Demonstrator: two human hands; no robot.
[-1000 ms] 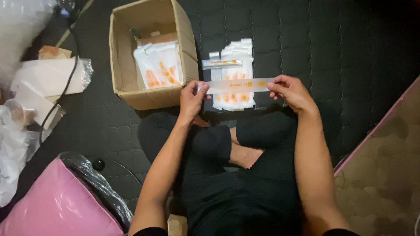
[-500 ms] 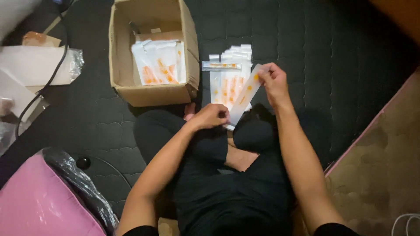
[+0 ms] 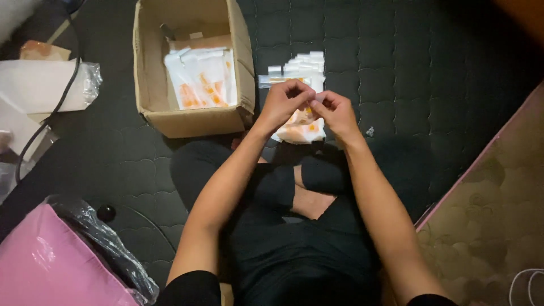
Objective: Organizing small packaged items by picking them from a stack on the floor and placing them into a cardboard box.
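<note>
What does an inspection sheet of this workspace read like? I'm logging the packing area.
Surface: dark quilted mat.
Job's things: small packet pinched between left hand and right hand; white and orange packets beneath; white stack behind.
Clutter: cardboard box holding packets; pink bag; plastic wrap.
Grip: both hands closed on the packet.
Cables: black cable at left.
Surroundings: patterned carpet at right.

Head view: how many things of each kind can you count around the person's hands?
Hands: 2, left hand and right hand, pinching one white-and-orange packet
Cardboard box: 1, with packets inside
Packet pile on the dark mat: 1
Pink bag: 1
Black cable: 1
Total: 6
</note>
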